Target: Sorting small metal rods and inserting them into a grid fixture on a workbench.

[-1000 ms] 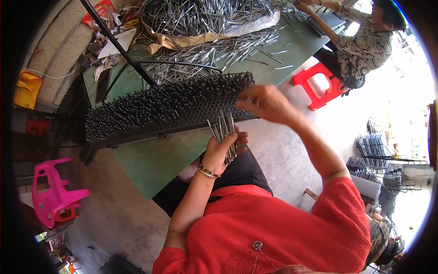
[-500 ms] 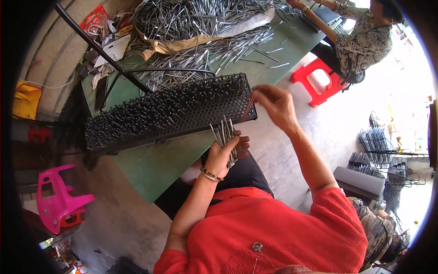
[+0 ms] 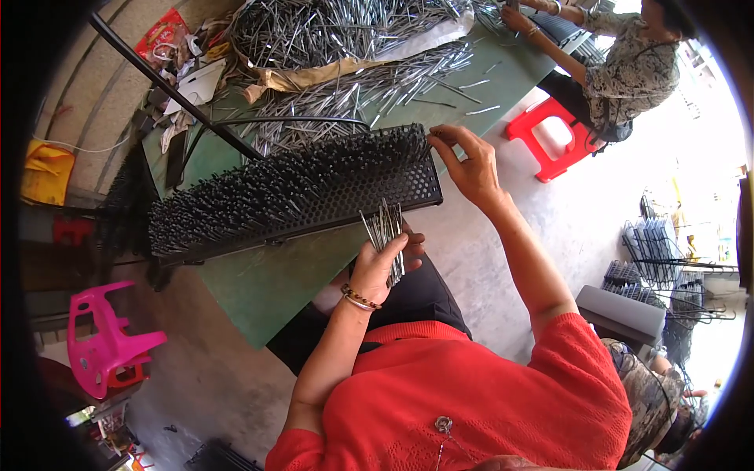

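Note:
My left hand (image 3: 381,263) is closed round a bundle of thin metal rods (image 3: 383,228), whose upper ends fan out just below the front edge of a long black perforated rack (image 3: 345,210). Many dark rods (image 3: 251,192) stand upright in its holes along the left and back; a strip of bare holes shows at the front right. At the back right corner of the rack, my right hand (image 3: 470,165) has thumb and forefinger pinched together against the outermost rods. Whatever lies between those fingertips is too small to make out.
Loose metal rods (image 3: 314,35) lie heaped on the green table (image 3: 243,294) behind the rack. A black bar (image 3: 161,82) slants up at left. A co-worker (image 3: 632,82) works at the far right, by a red stool (image 3: 542,133). A pink stool (image 3: 98,337) stands at left.
My right hand has risen from the rack's front right edge to its back right corner; the thin rod seen in it no longer shows. My left hand stays nearly in place with the bundle.

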`<action>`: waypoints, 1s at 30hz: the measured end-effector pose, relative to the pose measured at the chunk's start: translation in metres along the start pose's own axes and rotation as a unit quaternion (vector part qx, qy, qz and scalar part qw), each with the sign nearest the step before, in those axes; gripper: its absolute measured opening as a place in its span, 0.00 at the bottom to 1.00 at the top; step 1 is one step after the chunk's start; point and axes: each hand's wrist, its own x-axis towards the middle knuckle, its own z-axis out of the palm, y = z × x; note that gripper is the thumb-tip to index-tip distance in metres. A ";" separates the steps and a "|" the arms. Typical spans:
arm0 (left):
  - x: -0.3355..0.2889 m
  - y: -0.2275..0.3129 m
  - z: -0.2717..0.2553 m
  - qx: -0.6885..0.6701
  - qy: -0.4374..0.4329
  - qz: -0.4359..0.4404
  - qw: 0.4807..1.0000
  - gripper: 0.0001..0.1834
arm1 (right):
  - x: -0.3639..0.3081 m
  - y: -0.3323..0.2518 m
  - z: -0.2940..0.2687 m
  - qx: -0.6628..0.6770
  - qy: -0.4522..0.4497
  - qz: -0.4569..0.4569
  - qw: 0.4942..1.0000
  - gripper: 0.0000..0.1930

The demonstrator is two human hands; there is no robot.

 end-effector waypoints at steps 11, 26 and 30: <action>0.000 0.000 -0.003 0.001 0.005 -0.011 1.000 0.13 | -0.007 0.005 0.007 -0.052 -0.030 -0.071 0.996 0.10; -0.003 0.007 -0.005 -0.009 -0.007 0.019 1.000 0.13 | -0.013 -0.021 0.007 -0.050 -0.004 -0.048 0.998 0.08; -0.009 0.013 -0.004 -0.013 -0.030 0.052 0.998 0.14 | -0.030 -0.056 0.017 0.108 -0.172 0.162 0.966 0.13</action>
